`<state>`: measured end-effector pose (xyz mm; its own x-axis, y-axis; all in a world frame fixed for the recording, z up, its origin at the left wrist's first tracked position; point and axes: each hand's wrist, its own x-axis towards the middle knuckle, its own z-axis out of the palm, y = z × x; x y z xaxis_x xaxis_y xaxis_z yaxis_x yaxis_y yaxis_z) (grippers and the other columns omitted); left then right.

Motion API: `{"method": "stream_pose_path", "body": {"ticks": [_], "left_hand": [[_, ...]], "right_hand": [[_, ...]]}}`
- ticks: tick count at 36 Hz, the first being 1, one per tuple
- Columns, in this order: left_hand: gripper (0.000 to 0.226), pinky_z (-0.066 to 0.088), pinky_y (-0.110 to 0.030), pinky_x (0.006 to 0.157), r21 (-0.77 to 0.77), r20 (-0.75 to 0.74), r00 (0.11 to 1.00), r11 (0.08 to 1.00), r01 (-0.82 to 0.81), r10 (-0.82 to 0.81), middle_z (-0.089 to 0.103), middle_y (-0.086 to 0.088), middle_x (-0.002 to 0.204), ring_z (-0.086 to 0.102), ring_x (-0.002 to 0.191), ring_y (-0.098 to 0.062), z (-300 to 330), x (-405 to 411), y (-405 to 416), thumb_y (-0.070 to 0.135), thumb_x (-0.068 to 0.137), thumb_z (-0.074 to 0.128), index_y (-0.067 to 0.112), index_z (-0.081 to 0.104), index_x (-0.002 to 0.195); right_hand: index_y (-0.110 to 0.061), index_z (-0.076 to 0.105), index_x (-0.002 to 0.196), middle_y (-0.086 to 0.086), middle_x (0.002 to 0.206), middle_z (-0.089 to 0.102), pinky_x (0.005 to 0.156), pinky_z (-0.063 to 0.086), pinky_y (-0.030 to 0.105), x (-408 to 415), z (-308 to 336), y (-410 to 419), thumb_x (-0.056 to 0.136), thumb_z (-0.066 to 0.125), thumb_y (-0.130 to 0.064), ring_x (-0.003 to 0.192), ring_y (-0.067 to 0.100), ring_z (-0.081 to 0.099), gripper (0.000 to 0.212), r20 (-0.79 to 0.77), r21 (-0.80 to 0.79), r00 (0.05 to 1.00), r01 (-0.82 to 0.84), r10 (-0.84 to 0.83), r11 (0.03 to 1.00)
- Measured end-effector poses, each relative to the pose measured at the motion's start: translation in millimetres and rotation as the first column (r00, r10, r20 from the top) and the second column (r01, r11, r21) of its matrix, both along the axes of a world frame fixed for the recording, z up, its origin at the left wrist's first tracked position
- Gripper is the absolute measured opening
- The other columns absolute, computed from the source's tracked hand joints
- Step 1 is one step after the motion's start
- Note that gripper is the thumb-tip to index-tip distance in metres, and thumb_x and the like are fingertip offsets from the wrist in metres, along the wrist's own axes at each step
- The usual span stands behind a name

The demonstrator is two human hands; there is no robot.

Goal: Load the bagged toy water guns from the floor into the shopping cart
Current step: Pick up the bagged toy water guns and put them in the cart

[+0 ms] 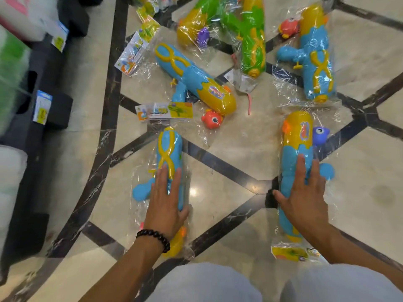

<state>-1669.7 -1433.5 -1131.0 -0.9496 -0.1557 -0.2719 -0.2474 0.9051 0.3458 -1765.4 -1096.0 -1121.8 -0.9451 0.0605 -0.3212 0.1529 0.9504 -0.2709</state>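
Left hand [164,200]: laid flat on the near-left bagged gun [169,162], fingers straight and a little spread, thumb along the barrel's right side; pressing down, nothing gripped yet.
Right hand [305,198]: flat on the near-right bagged gun [296,149], fingers extended, thumb spread wide off the left edge; touching, not closed round it.
Where the guns are: all on the marble floor [229,149]; two under the hands, a blue-and-yellow one [194,77] just beyond, two green ones [253,40] and another blue one [316,57] farther off.
Cart: the dark frame at the left [32,149] may be part of it; it is blurred, so I would not swear to that.
How they will handle: hollow plastic, probably light and stiff; the loose clear bags look slick and crinkly, likely to slide over the toy.
Where to take hold: I would wrap fingers round the barrel's middle through the film, near the grip stub, rather than pinch the bag's slack or card header [292,253].
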Motion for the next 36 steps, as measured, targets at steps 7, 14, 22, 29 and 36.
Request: {"method": "stream_pose_path", "body": {"ticks": [7, 14, 22, 29, 36], "left_hand": [[0.129, 0.019, -0.061, 0.122, -0.066, 0.131, 0.959, 0.967, -0.244, 0.251, -0.021, -0.001, 0.169, -0.005, 0.157, -0.034, 0, 4, 4, 0.064, 0.081, 0.072, 0.036, -0.030, 0.155], [0.119, 0.051, -0.063, 0.097, -0.129, 0.161, 0.958, 0.968, -0.217, 0.236, -0.030, 0.004, 0.165, -0.008, 0.155, -0.041, 8, -2, 16, 0.050, 0.089, 0.070, 0.051, -0.032, 0.149], [0.116, 0.058, -0.056, 0.087, -0.165, 0.171, 0.960, 0.967, -0.193, 0.221, -0.028, 0.001, 0.165, -0.003, 0.155, -0.041, 9, -5, 18, 0.047, 0.089, 0.071, 0.056, -0.028, 0.149], [0.117, 0.057, -0.058, 0.090, -0.154, 0.144, 0.956, 0.960, -0.233, 0.255, -0.017, 0.004, 0.167, 0.008, 0.154, -0.037, 11, -5, 18, 0.049, 0.084, 0.077, 0.058, -0.017, 0.152], [0.115, 0.055, -0.056, 0.091, -0.167, 0.137, 0.955, 0.956, -0.239, 0.263, -0.009, 0.003, 0.167, 0.015, 0.151, -0.031, 32, -3, 14, 0.051, 0.084, 0.075, 0.056, -0.016, 0.153]], "right_hand": [[-0.037, -0.010, 0.162, 0.001, 0.170, -0.007, 0.101, 0.043, 0.072, 2, -4, 0, 0.086, 0.081, -0.038, 0.149, 0.053, 0.019, 0.119, -0.005, 0.006, 1.000, 0.024, -0.024, 1.000], [-0.040, -0.015, 0.161, 0.002, 0.170, -0.011, 0.105, 0.040, 0.071, 2, -7, -1, 0.087, 0.080, -0.030, 0.150, 0.055, 0.018, 0.121, -0.021, -0.018, 1.000, 0.004, -0.004, 1.000], [-0.038, -0.011, 0.162, 0.004, 0.171, -0.007, 0.100, 0.047, 0.066, 4, -5, -2, 0.087, 0.080, -0.025, 0.147, 0.053, 0.025, 0.119, -0.034, -0.018, 0.999, -0.002, 0.002, 1.000], [-0.038, -0.006, 0.163, 0.002, 0.170, -0.003, 0.094, 0.053, 0.062, 7, 0, -1, 0.087, 0.079, -0.026, 0.145, 0.049, 0.029, 0.114, -0.032, -0.008, 0.999, 0.007, -0.008, 1.000], [-0.037, -0.003, 0.163, 0.002, 0.169, -0.001, 0.090, 0.056, 0.058, 10, 20, 5, 0.087, 0.080, -0.027, 0.140, 0.045, 0.035, 0.113, -0.027, -0.022, 0.999, 0.019, -0.019, 1.000]]}}
